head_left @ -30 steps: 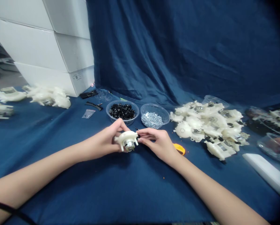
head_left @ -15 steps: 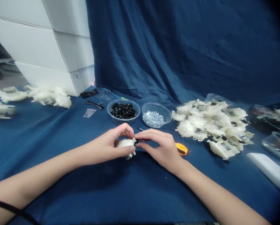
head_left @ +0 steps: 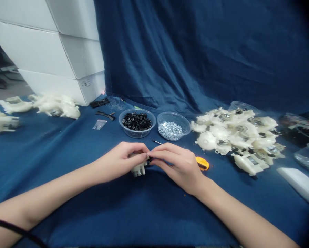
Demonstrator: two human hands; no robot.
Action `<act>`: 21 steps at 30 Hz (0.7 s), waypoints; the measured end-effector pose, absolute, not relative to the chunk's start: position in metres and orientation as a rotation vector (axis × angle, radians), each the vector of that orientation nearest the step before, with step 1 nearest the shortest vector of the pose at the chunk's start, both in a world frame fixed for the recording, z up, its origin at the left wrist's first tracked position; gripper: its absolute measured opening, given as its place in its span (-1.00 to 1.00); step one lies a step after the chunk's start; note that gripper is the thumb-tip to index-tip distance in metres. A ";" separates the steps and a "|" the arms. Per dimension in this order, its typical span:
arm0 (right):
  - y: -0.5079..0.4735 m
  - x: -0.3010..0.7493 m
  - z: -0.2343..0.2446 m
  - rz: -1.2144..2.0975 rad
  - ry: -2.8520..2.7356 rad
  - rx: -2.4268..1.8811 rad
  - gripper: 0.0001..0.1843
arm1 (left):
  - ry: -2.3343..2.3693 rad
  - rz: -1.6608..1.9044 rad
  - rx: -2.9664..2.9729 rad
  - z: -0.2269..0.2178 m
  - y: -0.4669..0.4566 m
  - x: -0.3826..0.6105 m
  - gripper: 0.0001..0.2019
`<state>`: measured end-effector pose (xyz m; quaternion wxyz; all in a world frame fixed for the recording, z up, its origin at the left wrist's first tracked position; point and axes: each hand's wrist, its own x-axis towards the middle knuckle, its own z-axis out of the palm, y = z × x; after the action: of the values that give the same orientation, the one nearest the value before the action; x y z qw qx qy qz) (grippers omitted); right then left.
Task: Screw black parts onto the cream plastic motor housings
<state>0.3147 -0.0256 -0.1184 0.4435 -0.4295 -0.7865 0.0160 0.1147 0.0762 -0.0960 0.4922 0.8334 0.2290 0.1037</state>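
Observation:
My left hand [head_left: 119, 159] is closed around a cream plastic housing [head_left: 138, 169], whose lower part with a clear or metallic piece shows below the thumb. Against the housing's right side, my right hand [head_left: 180, 164] pinches a small black part [head_left: 149, 159], mostly covered by the fingertips. The fingertips of both hands meet there. Just beyond my hands stand a clear bowl of black plastic parts [head_left: 136, 133] and a clear bowl of silver screws [head_left: 174, 136]. Behind the right hand lies a yellow-handled cutter [head_left: 203, 163].
To the right is a heap of cream housings [head_left: 237, 134], with a white block [head_left: 297, 184] nearer. More cream housings [head_left: 56, 106] lie left, before stacked white boxes [head_left: 66, 51]. A thin screwdriver-like rod [head_left: 156, 141] and a small plastic bag [head_left: 100, 124] rest on the blue cloth.
The housing has turned in my left hand, so its underside shows more and its rounded top less. My left fingers have lowered and closed in. The right hand keeps its pinch.

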 end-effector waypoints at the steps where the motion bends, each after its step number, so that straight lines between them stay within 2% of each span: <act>1: -0.026 0.314 -0.118 0.026 -1.956 -1.068 -0.77 | 0.550 0.261 1.990 -0.095 0.075 0.116 -0.76; 4: -0.027 0.313 -0.115 0.001 -1.961 -1.072 -0.81 | 0.524 0.281 1.922 -0.092 0.073 0.117 -0.87; 7: -0.027 0.313 -0.114 -0.017 -1.963 -1.091 -0.86 | 0.532 0.244 1.925 -0.087 0.072 0.117 -0.90; 11: -0.026 0.314 -0.112 -0.032 -1.972 -1.126 -0.90 | 0.577 0.185 2.003 -0.086 0.071 0.115 -0.88; 16: -0.025 0.314 -0.111 -0.066 -1.916 -1.174 -0.95 | 0.583 0.275 2.048 -0.091 0.067 0.117 -0.85; 21: -0.026 0.312 -0.111 -0.070 -1.848 -1.192 -0.96 | 0.580 0.358 1.903 -0.091 0.062 0.121 -0.71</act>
<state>0.3123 -0.0260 -0.1108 0.4537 -0.4828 -0.7485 -0.0286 0.1213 0.0616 -0.0905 0.5314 0.7975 0.2433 0.1499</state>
